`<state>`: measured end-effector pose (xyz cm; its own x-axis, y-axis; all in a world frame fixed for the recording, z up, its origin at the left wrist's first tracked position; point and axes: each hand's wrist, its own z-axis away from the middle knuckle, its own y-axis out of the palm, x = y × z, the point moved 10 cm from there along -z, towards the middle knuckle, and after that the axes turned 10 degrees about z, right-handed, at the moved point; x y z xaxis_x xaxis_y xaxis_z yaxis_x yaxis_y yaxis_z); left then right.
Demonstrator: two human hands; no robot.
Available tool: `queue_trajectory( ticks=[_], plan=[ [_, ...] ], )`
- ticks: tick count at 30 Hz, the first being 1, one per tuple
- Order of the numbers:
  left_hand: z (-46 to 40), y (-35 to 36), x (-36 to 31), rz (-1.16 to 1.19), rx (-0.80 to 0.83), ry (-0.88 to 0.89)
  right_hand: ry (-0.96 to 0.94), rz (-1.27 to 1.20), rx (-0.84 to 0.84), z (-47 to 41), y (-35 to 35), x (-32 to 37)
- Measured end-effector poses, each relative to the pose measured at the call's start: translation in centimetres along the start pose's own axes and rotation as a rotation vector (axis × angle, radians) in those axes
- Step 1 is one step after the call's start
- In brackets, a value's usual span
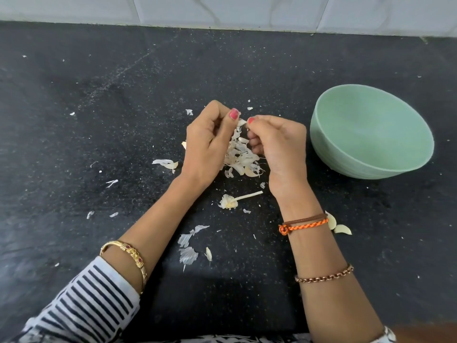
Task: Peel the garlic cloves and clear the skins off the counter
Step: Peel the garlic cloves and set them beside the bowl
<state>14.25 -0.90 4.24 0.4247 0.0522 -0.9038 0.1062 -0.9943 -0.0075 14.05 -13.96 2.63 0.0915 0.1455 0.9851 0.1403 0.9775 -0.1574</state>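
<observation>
My left hand (209, 142) and my right hand (279, 144) meet over the middle of the black counter (99, 120). Both pinch a small garlic clove (242, 122) between thumb and fingertips. Below the hands lies a heap of papery garlic skins (243, 159). A bare garlic stem with its root base (231, 201) lies nearer to me. Two peeled cloves (340, 227) rest on the counter just right of my right wrist. More loose skins (189, 248) lie between my forearms.
A pale green bowl (371, 134) stands at the right, its inside showing nothing. Skin scraps (167, 164) dot the counter left of my left hand. A white tiled wall (222, 11) borders the counter at the back.
</observation>
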Motion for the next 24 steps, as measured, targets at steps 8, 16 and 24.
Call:
queue_trajectory(
  ticks=[8, 16, 24],
  plan=[
    [0.4, -0.1, -1.7, 0.017, -0.041, 0.126, -0.064, 0.025, -0.099, 0.0, -1.2, 0.4],
    [-0.6, -2.1, 0.9, -0.075, -0.112, -0.025, -0.422, 0.47, -0.228, 0.4, -1.0, 2.4],
    [-0.3, -1.5, 1.4, -0.057, -0.072, -0.076, -0.431, 0.288, -0.109, 0.6, -0.2, 2.8]
  ],
)
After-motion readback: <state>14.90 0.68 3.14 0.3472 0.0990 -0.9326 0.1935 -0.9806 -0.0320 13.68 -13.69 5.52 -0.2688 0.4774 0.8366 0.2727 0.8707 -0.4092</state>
